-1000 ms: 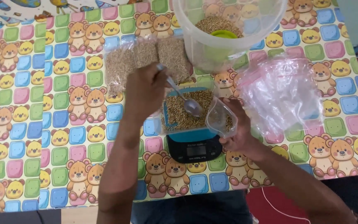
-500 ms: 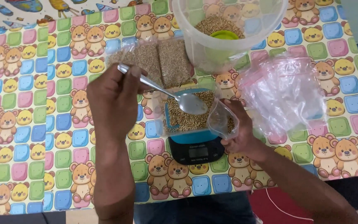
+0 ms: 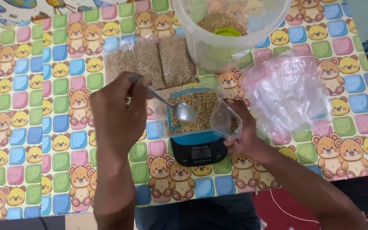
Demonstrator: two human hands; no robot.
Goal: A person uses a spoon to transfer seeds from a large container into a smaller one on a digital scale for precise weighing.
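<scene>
My left hand [image 3: 118, 113] grips a metal spoon [image 3: 179, 110] whose bowl hovers over the brown grain in a clear plastic bag [image 3: 201, 113]. That bag rests on a small blue and black kitchen scale [image 3: 199, 150]. My right hand [image 3: 243, 136] holds the bag's open right edge, pinching the plastic apart. A large clear tub [image 3: 231, 32] with more grain and a green scoop stands just behind the scale.
Three filled grain bags [image 3: 150, 61] lie side by side behind my left hand. A pile of empty clear zip bags [image 3: 288, 91] sits to the right. A colourful mat with bear pictures [image 3: 30, 127] covers the surface, with its front edge near my body.
My left hand lifted the spoon out of the bag and swung left, then came back down; the spoon bowl now sits low over the grain. My right hand stayed on the bag's edge.
</scene>
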